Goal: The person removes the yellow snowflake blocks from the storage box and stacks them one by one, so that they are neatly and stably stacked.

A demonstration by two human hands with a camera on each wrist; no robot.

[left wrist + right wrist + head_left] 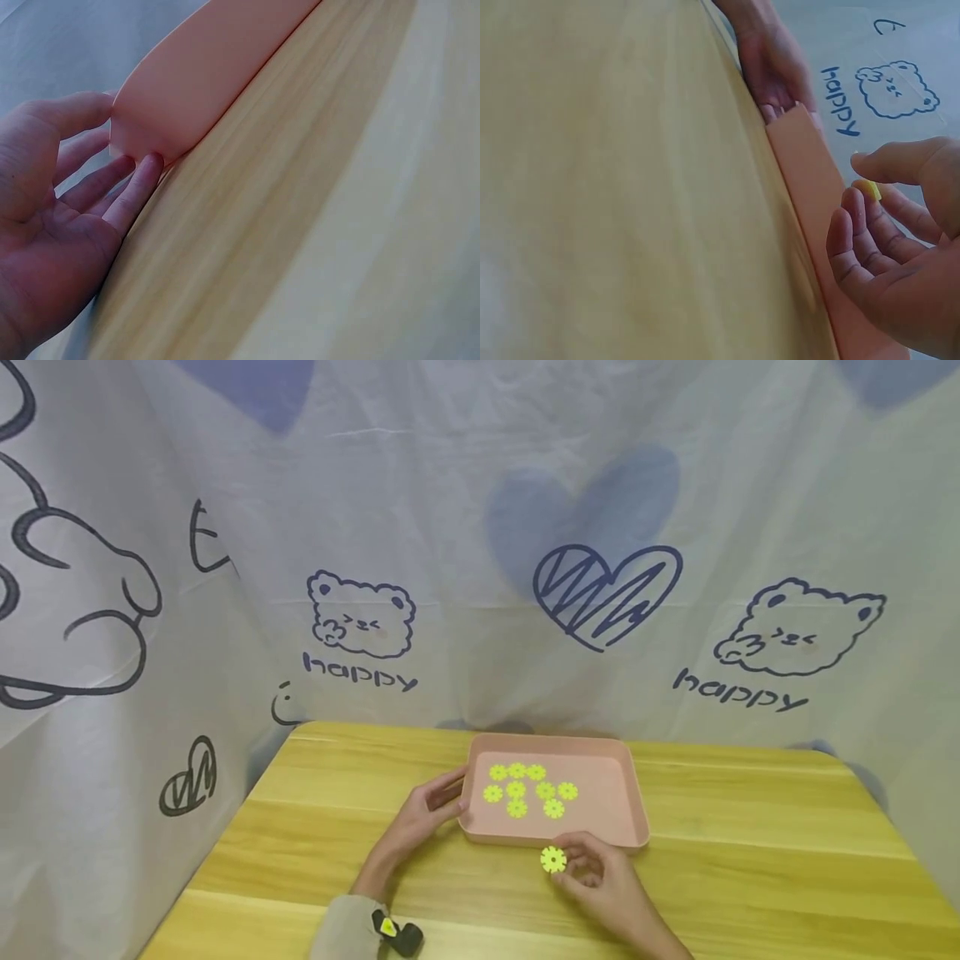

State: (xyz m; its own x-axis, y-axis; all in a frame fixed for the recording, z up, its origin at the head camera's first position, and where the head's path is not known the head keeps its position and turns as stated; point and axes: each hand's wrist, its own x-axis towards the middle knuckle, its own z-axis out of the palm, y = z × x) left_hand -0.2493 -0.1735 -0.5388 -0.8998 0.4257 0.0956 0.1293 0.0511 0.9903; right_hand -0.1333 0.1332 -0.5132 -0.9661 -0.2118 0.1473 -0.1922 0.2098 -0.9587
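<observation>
In the head view a shallow pink tray point(600, 793) holds several yellow-green notched discs point(517, 808) on its left and middle part. My left hand point(420, 822) touches the tray's left side; in the left wrist view the left hand point(67, 195) has its fingertips against the pink wall point(180, 90) at a corner. Just in front of the tray's near edge, my right hand point(607, 885) pinches one notched disc point(553, 860) with a hole in its middle. The right wrist view shows the right hand point(900, 247) with a small part of the yellow disc point(870, 189) between thumb and fingers.
The tray stands near the back edge of a wooden table point(750, 843). Behind and to the left hangs a pale cloth point(465, 677) printed with hearts and bears. A black device point(405, 938) is strapped at the left wrist, by a beige sleeve point(347, 931).
</observation>
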